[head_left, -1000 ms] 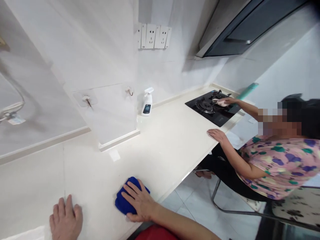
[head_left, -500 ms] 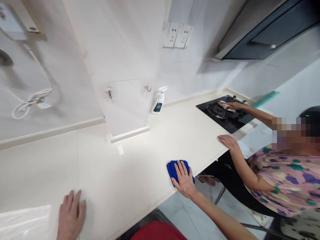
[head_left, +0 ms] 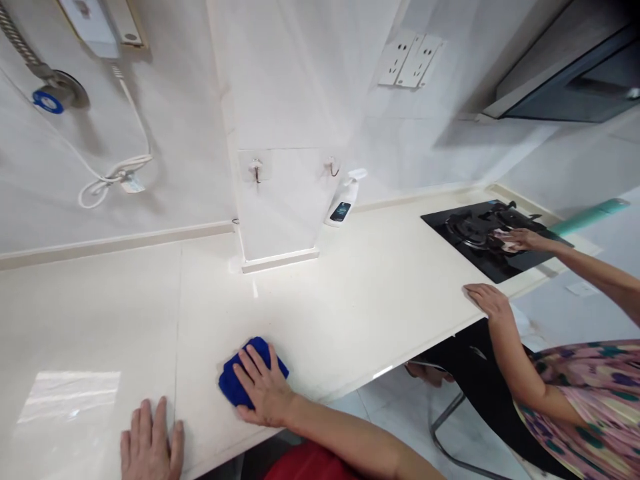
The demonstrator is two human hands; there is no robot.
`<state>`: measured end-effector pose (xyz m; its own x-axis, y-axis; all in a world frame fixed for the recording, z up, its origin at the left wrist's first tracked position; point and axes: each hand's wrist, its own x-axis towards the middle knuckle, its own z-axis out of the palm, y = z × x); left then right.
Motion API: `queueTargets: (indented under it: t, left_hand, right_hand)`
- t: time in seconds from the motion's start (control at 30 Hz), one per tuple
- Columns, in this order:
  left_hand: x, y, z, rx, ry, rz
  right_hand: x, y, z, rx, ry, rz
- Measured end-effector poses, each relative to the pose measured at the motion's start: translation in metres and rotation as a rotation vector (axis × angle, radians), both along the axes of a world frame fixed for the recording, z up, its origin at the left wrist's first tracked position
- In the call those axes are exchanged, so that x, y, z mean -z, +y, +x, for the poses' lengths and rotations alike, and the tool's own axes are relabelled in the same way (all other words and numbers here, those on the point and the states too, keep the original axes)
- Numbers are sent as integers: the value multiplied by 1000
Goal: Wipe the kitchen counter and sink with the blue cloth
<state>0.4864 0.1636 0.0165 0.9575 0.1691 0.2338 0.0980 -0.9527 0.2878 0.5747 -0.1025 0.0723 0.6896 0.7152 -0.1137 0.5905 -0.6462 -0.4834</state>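
The left hand (head_left: 153,445) is laid flat on the countertop (head_left: 320,313), fingers slightly parted. To its right, the folded blue cloth (head_left: 230,383), its long axis unclear, is covered by the nearer right hand (head_left: 265,392), fingers spread.

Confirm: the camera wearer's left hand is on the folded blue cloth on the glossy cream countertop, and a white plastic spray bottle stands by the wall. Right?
Wrong hand: the head view shows the right hand on the folded blue cloth; the left hand is apart from it. The glossy cream countertop and white plastic spray bottle are right.
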Motion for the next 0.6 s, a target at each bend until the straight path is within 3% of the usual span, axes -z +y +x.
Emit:
queueTargets:
  t: [0.07, 0.17, 0.37, 0.47, 0.53, 0.6]
  left_hand:
    - [-4, -1, 1, -29, 32, -11]
    - [-8, -3, 3, -74, 65, -16]
    - [-6, -4, 1, -63, 64, 15]
    - [-5, -3, 0, -54, 37, 15]
    - [-5, -5, 0, -51, 20, 12]
    - [-5, -7, 1, -54, 5, 7]
  right_hand:
    - [0, -3, -1, -27, 1, 38]
    - [12, -38, -7, -51, -18, 74]
    - [35, -169, -24, 195, -223, -58]
    - [36, -220, -41, 208, -334, -151]
    - [36, -232, -54, 198, -392, -213]
    - [38, -225, -64, 210, -439, -258]
